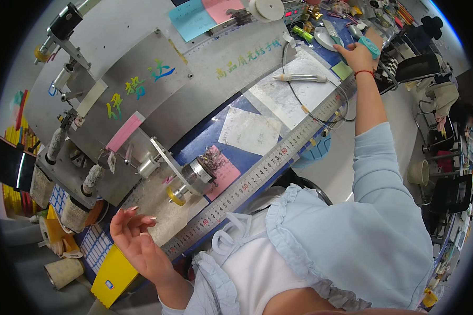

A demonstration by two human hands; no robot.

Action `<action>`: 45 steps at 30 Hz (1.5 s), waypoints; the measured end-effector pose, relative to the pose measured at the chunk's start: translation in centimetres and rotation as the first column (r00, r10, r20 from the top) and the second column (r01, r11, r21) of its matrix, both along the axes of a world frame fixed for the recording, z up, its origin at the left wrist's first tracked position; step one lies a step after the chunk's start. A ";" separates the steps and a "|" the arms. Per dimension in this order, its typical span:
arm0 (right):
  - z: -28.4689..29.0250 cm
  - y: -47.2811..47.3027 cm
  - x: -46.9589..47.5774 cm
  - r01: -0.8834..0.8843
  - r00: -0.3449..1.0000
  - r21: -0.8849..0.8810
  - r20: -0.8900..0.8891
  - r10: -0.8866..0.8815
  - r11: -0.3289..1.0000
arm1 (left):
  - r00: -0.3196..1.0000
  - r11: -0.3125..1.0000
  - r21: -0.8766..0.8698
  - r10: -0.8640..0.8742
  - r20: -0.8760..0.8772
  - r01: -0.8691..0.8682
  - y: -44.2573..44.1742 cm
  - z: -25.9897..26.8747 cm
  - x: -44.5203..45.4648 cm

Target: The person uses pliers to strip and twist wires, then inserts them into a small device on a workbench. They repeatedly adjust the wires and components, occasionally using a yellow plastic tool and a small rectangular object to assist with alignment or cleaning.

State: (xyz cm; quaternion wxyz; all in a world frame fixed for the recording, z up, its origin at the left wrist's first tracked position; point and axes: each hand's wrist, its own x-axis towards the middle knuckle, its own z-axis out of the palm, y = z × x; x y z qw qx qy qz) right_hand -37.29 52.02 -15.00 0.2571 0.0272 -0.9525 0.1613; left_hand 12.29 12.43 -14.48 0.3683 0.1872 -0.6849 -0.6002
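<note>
My left hand is raised over the near left part of the bench, fingers apart and loosely bent, holding nothing. Nearest to it are the steel ruler along the bench edge and a metal spindle with a yellow wheel. At the far right, my right hand reaches out with the thumb spread, beside a white dish. A teal round object lies against that hand; whether the fingers grip it cannot be seen.
A metal winding machine with spindles and fuzzy rollers fills the left. A white pen-shaped tool on a cable lies on the bench. Paper sheets, dark wire scraps and a yellow box are about. Chairs stand right.
</note>
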 end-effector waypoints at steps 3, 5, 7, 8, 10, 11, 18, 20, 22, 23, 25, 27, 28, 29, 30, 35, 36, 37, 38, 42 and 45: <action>1.8 -1.7 3.6 -0.254 0.924 0.065 -0.279 0.262 0.965 | 1.000 1.000 0.010 0.017 -0.003 -0.017 -0.6 -0.1 0.3; 2.7 -4.1 7.4 -0.546 0.833 -0.337 -0.121 0.540 0.767 | 0.999 0.999 0.011 0.041 0.023 -0.041 -1.0 -0.2 0.5; 3.2 -7.3 11.3 -0.754 0.657 -0.162 -0.195 0.728 0.637 | 1.000 0.999 0.031 0.022 0.013 -0.023 -1.3 -0.2 0.7; 3.1 -9.1 13.3 -0.811 0.583 -0.170 -0.176 0.793 0.559 | 1.000 0.999 0.035 0.007 0.003 -0.007 -1.3 -0.2 0.7; 3.0 -11.8 17.1 -0.866 0.460 -0.231 -0.021 0.888 0.443 | 1.000 0.999 0.043 -0.008 -0.015 0.008 -1.2 -0.2 0.7; 3.1 -12.9 18.7 -0.867 0.392 -0.289 0.110 0.913 0.407 | 1.000 1.000 0.016 -0.023 -0.009 0.023 -1.0 -0.3 0.7; 2.4 -16.8 23.3 -0.941 0.144 -0.247 0.331 0.933 0.233 | 0.999 0.999 0.016 -0.033 0.036 0.033 -0.7 -0.3 1.1; 2.3 -16.8 23.6 -0.935 0.122 -0.281 0.317 0.941 0.216 | 0.998 0.998 0.035 -0.044 0.050 0.043 -0.7 -0.4 1.2; 2.1 -16.9 23.9 -0.923 0.113 -0.323 0.294 0.949 0.210 | 0.995 0.997 0.050 -0.059 0.074 0.055 -0.8 -0.5 1.2; 2.0 -16.9 24.0 -0.909 0.122 -0.355 0.276 0.953 0.219 | 0.995 0.997 0.050 -0.066 0.069 0.063 -0.8 -0.5 1.2; 1.8 -17.1 24.3 -0.874 0.154 -0.406 0.287 0.946 0.266 | 0.995 0.996 0.051 -0.075 0.068 0.071 -0.9 -0.6 1.0; 1.6 -17.6 24.5 -0.837 0.197 -0.435 0.326 0.925 0.332 | 0.994 0.994 0.048 -0.097 0.053 0.095 -1.0 -0.6 0.9; 1.4 -17.8 24.6 -0.814 0.184 -0.470 0.350 0.919 0.342 | 0.994 0.994 0.050 -0.096 0.047 0.093 -1.0 -0.6 0.9; 1.3 -18.2 24.6 -0.796 0.171 -0.500 0.356 0.919 0.342 | 0.993 0.993 0.049 -0.108 0.051 0.105 -1.0 -0.6 0.8; 1.2 -18.4 24.7 -0.771 0.151 -0.543 0.354 0.923 0.334 | 0.992 0.993 0.050 -0.111 0.053 0.108 -1.0 -0.6 0.8; 0.9 -19.0 24.5 -0.771 0.143 -0.525 0.410 0.901 0.361 | 0.993 0.993 0.056 -0.103 0.051 0.101 -1.1 -0.7 1.0; 0.9 -19.0 24.5 -0.772 0.143 -0.522 0.412 0.900 0.362 | 0.994 0.994 0.056 -0.098 0.053 0.095 -1.1 -0.8 1.0; 0.9 -18.9 24.5 -0.769 0.156 -0.517 0.419 0.894 0.376 | 0.995 0.995 0.044 -0.090 0.052 0.088 -1.1 -0.8 1.1; 0.9 -18.9 24.5 -0.765 0.168 -0.512 0.428 0.888 0.391 | 0.994 0.994 0.060 -0.097 0.051 0.094 -1.1 -0.8 1.1; 0.8 -18.7 24.7 -0.759 0.177 -0.514 0.427 0.887 0.399 | 0.993 0.992 0.067 -0.110 0.044 0.107 -1.1 -0.9 1.0; 0.7 -18.7 24.8 -0.762 0.175 -0.523 0.402 0.899 0.382 | 0.993 0.992 0.065 -0.113 0.045 0.110 -1.0 -0.9 0.9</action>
